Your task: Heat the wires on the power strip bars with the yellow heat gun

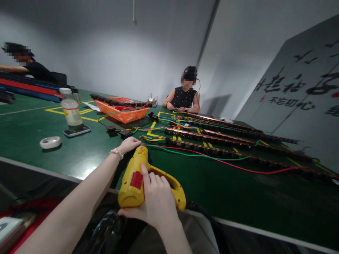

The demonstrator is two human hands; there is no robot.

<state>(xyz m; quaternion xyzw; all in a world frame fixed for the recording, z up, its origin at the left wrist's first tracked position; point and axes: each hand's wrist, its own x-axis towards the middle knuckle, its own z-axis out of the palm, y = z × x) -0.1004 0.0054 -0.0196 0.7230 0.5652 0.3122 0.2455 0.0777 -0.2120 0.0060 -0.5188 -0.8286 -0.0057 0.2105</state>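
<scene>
Heat gun [137, 180] at table [238, 208] edge, right hand [156, 203] gripping.

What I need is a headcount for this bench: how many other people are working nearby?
2. One person is at the far left, behind stacked red and blue bars; a seated person faces the camera across the green table. Others may be out of frame.

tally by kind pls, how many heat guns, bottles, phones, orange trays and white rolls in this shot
yellow heat gun: 1
plastic bottle: 1
phone: 1
orange tray: 1
white roll: 1
total: 5
</scene>
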